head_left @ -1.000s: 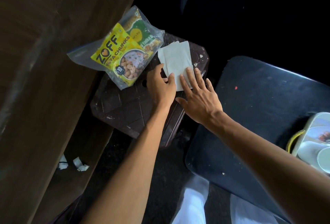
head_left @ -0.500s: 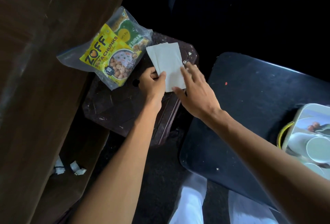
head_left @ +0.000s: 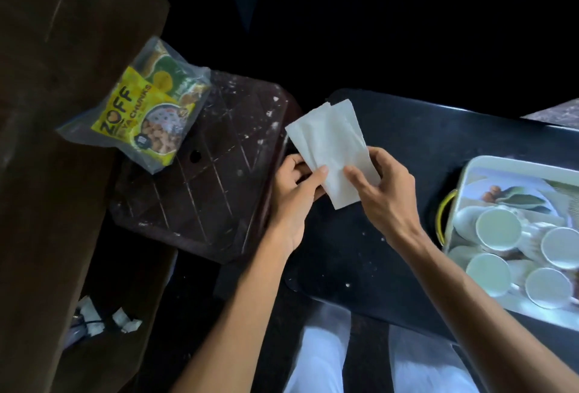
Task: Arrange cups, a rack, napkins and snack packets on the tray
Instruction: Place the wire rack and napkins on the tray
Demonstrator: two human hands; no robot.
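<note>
The left hand (head_left: 296,187) and right hand (head_left: 383,192) both pinch a small stack of white napkins (head_left: 332,142), thumbs on top and fingers curled beneath, holding it in the air over the near edge of the black table (head_left: 407,123). Right of them, the tray (head_left: 470,170) sits on that table with upturned white cups (head_left: 498,229) inside. Left of the hands, the snack packets (head_left: 141,110), in a clear bag, lie on a brown plastic stool (head_left: 213,192), beside a wooden cabinet (head_left: 62,142). Paper scraps (head_left: 123,323) lie below.
</note>
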